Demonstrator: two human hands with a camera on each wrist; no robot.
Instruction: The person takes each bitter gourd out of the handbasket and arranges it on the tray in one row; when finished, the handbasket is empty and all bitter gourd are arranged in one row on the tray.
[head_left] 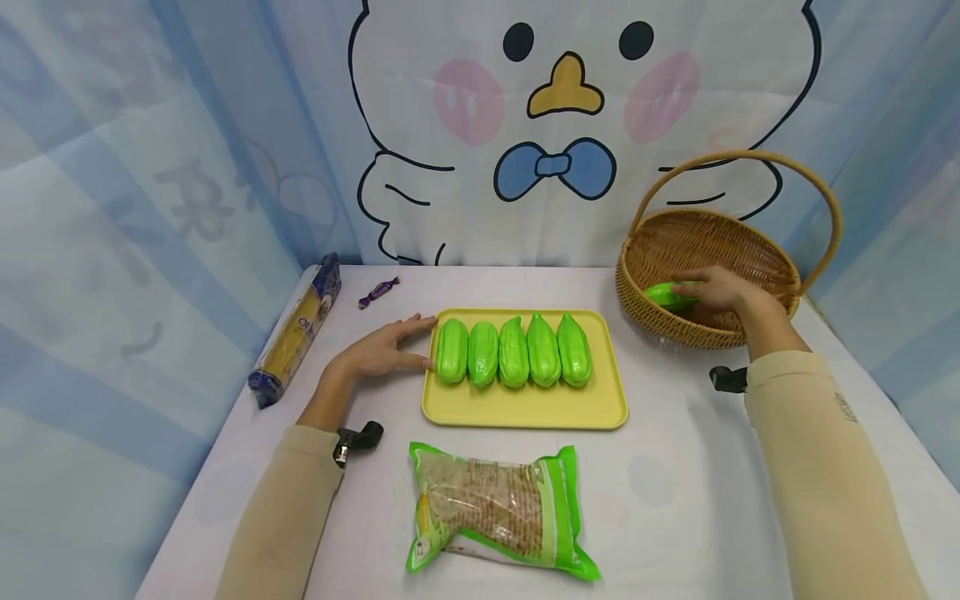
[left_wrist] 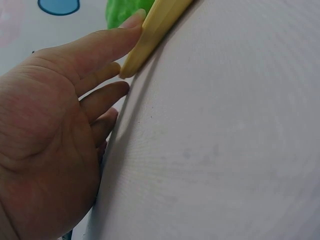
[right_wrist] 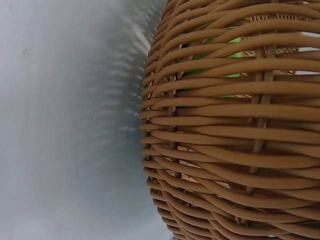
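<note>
In the head view my right hand point(head_left: 720, 296) reaches into a wicker basket point(head_left: 705, 333) at the right, its fingers on a shiny green toy gourd point(head_left: 667, 297). In the right wrist view the wicker wall point(right_wrist: 235, 115) hides that hand; bits of green point(right_wrist: 230, 55) show through the weave. Several similar ridged green gourds point(head_left: 513, 354) lie side by side on a yellow tray point(head_left: 525, 412). My left hand point(head_left: 378, 348) lies beside the tray's left edge, fingers extended and spread. In the left wrist view its thumb point(left_wrist: 110, 47) touches the tray rim point(left_wrist: 150, 37).
A bag with green ends and brown contents point(head_left: 495, 508) lies in front of the tray. At the left edge of the white table point(head_left: 652, 533) is a long pasta-like pack point(head_left: 296, 333), with a purple wrapped candy point(head_left: 378, 292) behind it. The basket's tall handle point(head_left: 738, 156) arches over it.
</note>
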